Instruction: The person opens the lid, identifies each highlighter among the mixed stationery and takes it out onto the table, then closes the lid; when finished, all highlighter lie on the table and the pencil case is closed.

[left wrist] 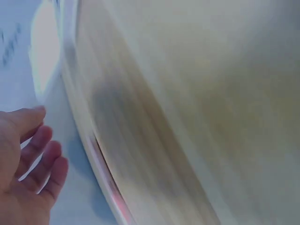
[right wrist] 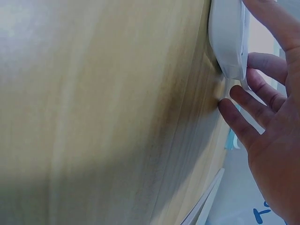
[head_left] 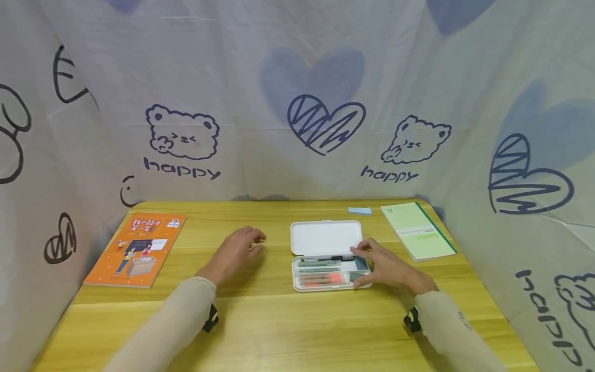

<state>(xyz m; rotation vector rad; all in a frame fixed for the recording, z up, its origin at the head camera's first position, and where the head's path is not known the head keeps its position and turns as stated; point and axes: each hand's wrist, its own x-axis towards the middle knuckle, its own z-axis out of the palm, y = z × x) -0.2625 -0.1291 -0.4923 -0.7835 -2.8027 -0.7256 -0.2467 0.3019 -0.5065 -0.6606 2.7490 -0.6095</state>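
Note:
A white pencil case (head_left: 326, 238) lies with its lid folded back on the wooden table. Several pens (head_left: 321, 279), grey-green, black and coral, fill its base, with dark grey-green pieces at the right end. My right hand (head_left: 388, 263) holds the right end of the case, thumb at the front corner and fingers near the hinge. In the right wrist view, the fingers lie against the white case (right wrist: 227, 37). My left hand (head_left: 236, 251) hovers left of the case with loosely bent fingers and nothing in them; the left wrist view shows this hand (left wrist: 28, 164) away from the case.
An orange book (head_left: 137, 250) lies at the table's left side. On the right is a green notepad (head_left: 418, 230), and a small light-blue strip (head_left: 360, 211) lies near the back edge. Printed curtains (head_left: 255, 103) stand behind and beside the table (head_left: 260, 330).

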